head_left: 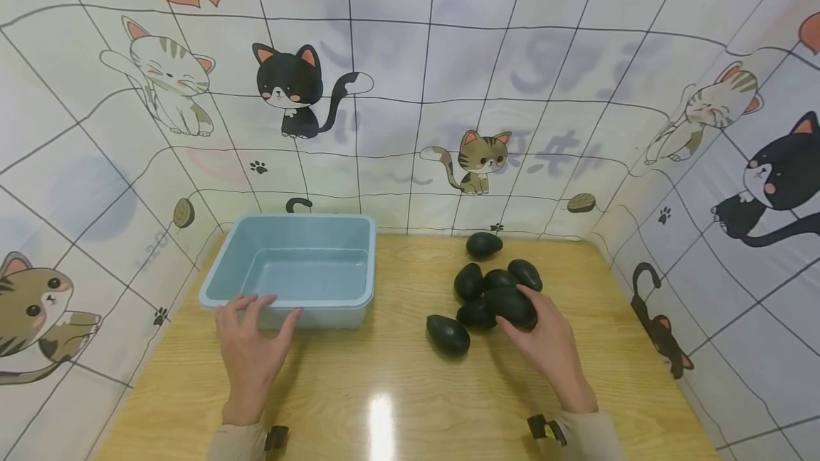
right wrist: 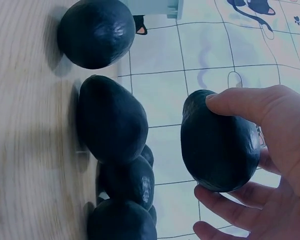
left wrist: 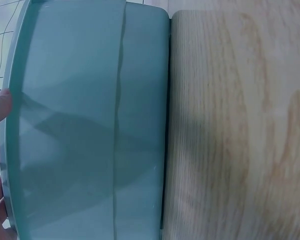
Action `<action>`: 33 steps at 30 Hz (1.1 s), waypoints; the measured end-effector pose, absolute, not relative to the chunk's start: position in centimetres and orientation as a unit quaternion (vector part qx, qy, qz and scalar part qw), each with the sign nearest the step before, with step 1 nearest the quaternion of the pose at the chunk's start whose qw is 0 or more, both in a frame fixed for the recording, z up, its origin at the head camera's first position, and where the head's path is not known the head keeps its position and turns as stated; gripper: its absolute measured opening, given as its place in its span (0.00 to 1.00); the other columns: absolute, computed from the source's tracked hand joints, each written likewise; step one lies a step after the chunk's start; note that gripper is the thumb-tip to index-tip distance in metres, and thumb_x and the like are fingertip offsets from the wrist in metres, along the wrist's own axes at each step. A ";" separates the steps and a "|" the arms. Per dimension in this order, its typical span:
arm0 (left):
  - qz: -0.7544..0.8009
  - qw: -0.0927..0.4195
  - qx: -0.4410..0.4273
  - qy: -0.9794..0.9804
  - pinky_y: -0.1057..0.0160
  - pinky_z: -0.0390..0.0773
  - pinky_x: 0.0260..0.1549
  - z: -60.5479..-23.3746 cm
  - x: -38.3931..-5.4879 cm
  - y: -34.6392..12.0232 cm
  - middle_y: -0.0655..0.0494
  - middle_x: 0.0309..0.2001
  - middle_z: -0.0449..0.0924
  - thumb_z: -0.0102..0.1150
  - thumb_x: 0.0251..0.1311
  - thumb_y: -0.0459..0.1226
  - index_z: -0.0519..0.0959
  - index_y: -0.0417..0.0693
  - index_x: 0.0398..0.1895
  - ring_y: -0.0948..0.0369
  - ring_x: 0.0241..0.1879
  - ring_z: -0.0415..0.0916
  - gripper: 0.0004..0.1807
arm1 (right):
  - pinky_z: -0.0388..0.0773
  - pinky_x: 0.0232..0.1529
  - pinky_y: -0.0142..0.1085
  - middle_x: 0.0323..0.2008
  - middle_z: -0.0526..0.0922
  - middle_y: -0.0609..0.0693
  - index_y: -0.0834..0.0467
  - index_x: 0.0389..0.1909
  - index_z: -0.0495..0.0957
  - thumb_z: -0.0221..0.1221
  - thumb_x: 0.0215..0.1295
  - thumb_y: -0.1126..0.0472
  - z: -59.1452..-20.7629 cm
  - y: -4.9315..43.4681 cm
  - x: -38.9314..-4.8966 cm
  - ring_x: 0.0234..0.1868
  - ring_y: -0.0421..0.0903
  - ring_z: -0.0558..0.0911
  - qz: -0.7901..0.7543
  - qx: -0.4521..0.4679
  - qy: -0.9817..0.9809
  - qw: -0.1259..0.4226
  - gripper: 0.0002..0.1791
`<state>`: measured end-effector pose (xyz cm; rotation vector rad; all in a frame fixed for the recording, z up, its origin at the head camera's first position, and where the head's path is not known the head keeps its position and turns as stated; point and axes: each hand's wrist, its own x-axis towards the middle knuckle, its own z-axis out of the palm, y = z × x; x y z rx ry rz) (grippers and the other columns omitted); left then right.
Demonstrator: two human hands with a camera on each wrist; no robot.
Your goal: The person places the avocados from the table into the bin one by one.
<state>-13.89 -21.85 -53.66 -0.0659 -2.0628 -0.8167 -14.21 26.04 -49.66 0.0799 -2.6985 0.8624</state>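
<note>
My right hand (head_left: pixel 544 336) holds a dark green avocado (head_left: pixel 510 306), thumb on one side and fingers on the other. The right wrist view has this avocado (right wrist: pixel 219 142) raised off the table, with a gap between it and the others. Beneath and behind it, several more avocados (head_left: pixel 469 281) lie in a loose cluster, and one avocado (head_left: pixel 448 336) rests nearer the front. At the left, my left hand (head_left: pixel 250 340) is at the front rim of a pale blue plastic bin (head_left: pixel 369 262), its fingers spread and loosely bent. The bin's visible floor is bare.
A wooden table (head_left: pixel 410 390) carries everything. Cat-print cloth walls (head_left: pixel 397 162) rise behind and on both sides. One avocado (head_left: pixel 484 245) lies apart at the back, near the rear cloth.
</note>
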 end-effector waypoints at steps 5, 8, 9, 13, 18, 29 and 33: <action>-0.328 0.444 -0.026 -0.833 0.28 0.64 0.59 -53.8 -13.9 -21.9 0.28 0.51 0.75 0.75 0.56 0.54 0.85 0.36 0.45 0.28 0.56 0.68 0.30 | 0.78 0.61 0.65 0.65 0.81 0.65 0.60 0.70 0.75 0.75 0.62 0.52 -49.5 25.8 -14.4 0.65 0.68 0.81 0.305 0.031 -0.938 0.160 0.38; -0.324 0.436 -0.023 -0.839 0.29 0.64 0.60 -53.8 -13.9 -21.9 0.28 0.51 0.74 0.76 0.55 0.53 0.85 0.36 0.45 0.28 0.56 0.68 0.29 | 0.78 0.61 0.65 0.65 0.81 0.65 0.60 0.71 0.75 0.75 0.62 0.52 -49.3 25.6 -14.4 0.65 0.68 0.81 0.306 0.033 -0.938 0.161 0.38; -0.323 0.433 -0.022 -0.841 0.29 0.64 0.60 -53.9 -13.8 -22.0 0.28 0.51 0.74 0.76 0.54 0.53 0.84 0.36 0.45 0.28 0.57 0.68 0.29 | 0.78 0.62 0.65 0.65 0.80 0.65 0.60 0.71 0.75 0.75 0.62 0.52 -49.2 25.6 -14.4 0.65 0.68 0.80 0.306 0.034 -0.938 0.160 0.38; -0.321 0.422 -0.019 -0.847 0.29 0.64 0.60 -53.9 -13.7 -22.0 0.27 0.52 0.74 0.77 0.53 0.51 0.84 0.35 0.46 0.28 0.57 0.67 0.29 | 0.77 0.63 0.65 0.67 0.79 0.65 0.59 0.72 0.74 0.74 0.63 0.51 -49.1 25.5 -14.5 0.67 0.67 0.79 0.309 0.029 -0.939 0.148 0.39; -0.321 0.421 -0.018 -0.848 0.29 0.64 0.60 -53.8 -13.7 -22.0 0.28 0.52 0.74 0.77 0.52 0.50 0.84 0.35 0.46 0.28 0.58 0.67 0.29 | 0.76 0.64 0.65 0.69 0.78 0.64 0.58 0.73 0.73 0.74 0.64 0.50 -49.0 25.5 -14.5 0.69 0.67 0.78 0.311 0.028 -0.940 0.140 0.39; -0.321 0.425 -0.015 -0.846 0.29 0.64 0.60 -54.0 -13.8 -21.9 0.27 0.52 0.74 0.77 0.52 0.50 0.84 0.35 0.46 0.28 0.58 0.67 0.28 | 0.76 0.65 0.65 0.69 0.78 0.64 0.59 0.72 0.74 0.74 0.64 0.50 -49.1 25.6 -14.7 0.69 0.67 0.77 0.311 0.032 -0.939 0.141 0.39; -0.320 0.422 -0.015 -0.848 0.30 0.65 0.59 -54.0 -13.8 -21.9 0.27 0.52 0.74 0.77 0.53 0.50 0.84 0.35 0.46 0.28 0.58 0.67 0.29 | 0.76 0.65 0.66 0.70 0.78 0.64 0.59 0.72 0.74 0.74 0.64 0.49 -49.0 25.6 -14.8 0.70 0.67 0.77 0.315 0.035 -0.938 0.139 0.39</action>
